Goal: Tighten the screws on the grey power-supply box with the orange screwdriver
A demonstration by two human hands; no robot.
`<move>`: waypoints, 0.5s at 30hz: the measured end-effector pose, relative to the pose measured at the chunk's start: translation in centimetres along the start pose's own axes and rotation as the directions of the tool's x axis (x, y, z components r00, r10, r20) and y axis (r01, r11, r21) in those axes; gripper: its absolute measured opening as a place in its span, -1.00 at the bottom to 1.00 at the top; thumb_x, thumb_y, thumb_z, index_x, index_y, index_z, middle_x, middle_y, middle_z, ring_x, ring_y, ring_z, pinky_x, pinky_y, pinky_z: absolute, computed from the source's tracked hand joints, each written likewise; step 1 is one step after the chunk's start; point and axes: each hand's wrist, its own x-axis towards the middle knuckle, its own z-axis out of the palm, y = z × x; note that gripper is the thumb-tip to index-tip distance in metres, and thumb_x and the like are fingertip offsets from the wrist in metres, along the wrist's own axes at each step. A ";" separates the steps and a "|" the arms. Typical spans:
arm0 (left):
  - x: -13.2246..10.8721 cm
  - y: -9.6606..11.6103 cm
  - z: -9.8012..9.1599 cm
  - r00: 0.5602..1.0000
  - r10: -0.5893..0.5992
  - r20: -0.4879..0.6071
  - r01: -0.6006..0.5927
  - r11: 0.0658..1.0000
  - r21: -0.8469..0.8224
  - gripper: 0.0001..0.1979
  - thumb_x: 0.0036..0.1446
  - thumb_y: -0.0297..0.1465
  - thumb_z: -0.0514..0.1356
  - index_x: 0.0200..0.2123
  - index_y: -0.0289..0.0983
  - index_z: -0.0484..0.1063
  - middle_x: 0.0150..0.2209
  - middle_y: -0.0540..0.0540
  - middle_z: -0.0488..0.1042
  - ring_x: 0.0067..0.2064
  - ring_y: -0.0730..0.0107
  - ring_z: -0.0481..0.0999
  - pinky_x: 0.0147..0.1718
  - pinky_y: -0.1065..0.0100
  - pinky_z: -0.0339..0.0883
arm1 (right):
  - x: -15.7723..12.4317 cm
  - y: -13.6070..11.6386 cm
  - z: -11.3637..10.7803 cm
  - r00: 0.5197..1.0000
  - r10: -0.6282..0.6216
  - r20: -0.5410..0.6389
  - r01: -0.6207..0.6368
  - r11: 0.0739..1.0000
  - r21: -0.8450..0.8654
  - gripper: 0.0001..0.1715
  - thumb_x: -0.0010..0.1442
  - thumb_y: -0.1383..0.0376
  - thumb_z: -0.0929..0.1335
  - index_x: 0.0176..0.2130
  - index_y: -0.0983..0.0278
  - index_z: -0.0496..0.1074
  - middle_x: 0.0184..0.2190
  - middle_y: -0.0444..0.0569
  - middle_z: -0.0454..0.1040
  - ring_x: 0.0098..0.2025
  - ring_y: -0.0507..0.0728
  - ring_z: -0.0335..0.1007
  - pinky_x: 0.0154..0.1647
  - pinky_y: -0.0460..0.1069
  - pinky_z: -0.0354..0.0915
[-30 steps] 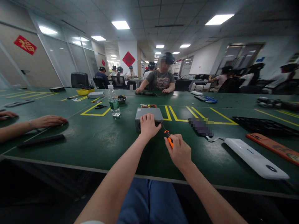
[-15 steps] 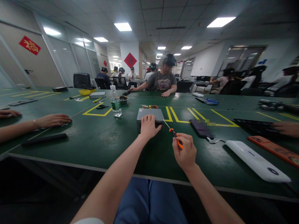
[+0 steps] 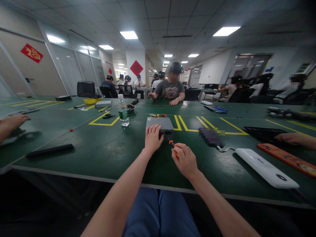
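Observation:
A grey computer power supply (image 3: 164, 122) lies on the green table, coloured cables at its far side and a socket in the face toward me. My left hand (image 3: 153, 137) grips its near left part, fingers over the top and thumb at the front. In my right hand (image 3: 184, 158) is an orange and black screwdriver (image 3: 172, 144), its handle between closed fingers. The thin shaft points at the lower front face of the power supply; whether the tip touches is too small to tell.
A water bottle (image 3: 123, 112) stands left of the power supply, by a small bowl (image 3: 130, 109). To the right lie a phone (image 3: 210, 136), a cabled white power bank (image 3: 265, 167) and an orange phone case (image 3: 286, 158). Co-workers' hands rest at both sides; a person sits opposite.
My right hand has brought the screwdriver left and down to the power supply's front. My left hand has shifted left on it. The neighbour's hand at left has pulled back.

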 end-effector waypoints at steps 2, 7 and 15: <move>-0.1 0.0 0.0 1.000 -0.001 -0.007 0.001 1.000 -0.004 -0.59 0.11 -0.31 0.02 0.06 -0.19 0.18 0.12 -0.08 0.24 0.18 0.27 0.11 0.20 0.12 -0.18 | -0.1 0.0 0.1 1.000 -0.002 0.011 0.002 1.000 -0.004 -0.95 0.14 0.41 0.24 -0.32 0.29 0.26 -0.33 0.01 0.36 -0.32 0.04 0.29 -0.28 -0.05 0.27; -0.1 -0.1 0.0 1.000 -0.007 -0.011 0.007 1.000 -0.006 -0.60 0.11 -0.31 0.01 0.05 -0.19 0.19 0.11 -0.08 0.24 0.18 0.28 0.11 0.21 0.13 -0.20 | -0.1 0.0 0.4 0.999 -0.001 0.050 0.002 1.000 -0.021 -0.96 0.15 0.40 0.24 -0.31 0.29 0.25 -0.32 0.01 0.36 -0.32 0.05 0.27 -0.28 -0.05 0.26; -0.1 -0.2 0.3 0.999 -0.003 -0.032 0.003 1.000 -0.011 -0.61 0.11 -0.31 0.02 0.03 -0.20 0.21 0.10 -0.07 0.26 0.17 0.28 0.13 0.21 0.14 -0.20 | -0.2 0.2 0.7 0.998 0.008 0.065 -0.005 0.999 -0.047 -0.95 0.14 0.41 0.26 -0.31 0.30 0.25 -0.32 0.01 0.35 -0.31 0.06 0.26 -0.28 -0.05 0.26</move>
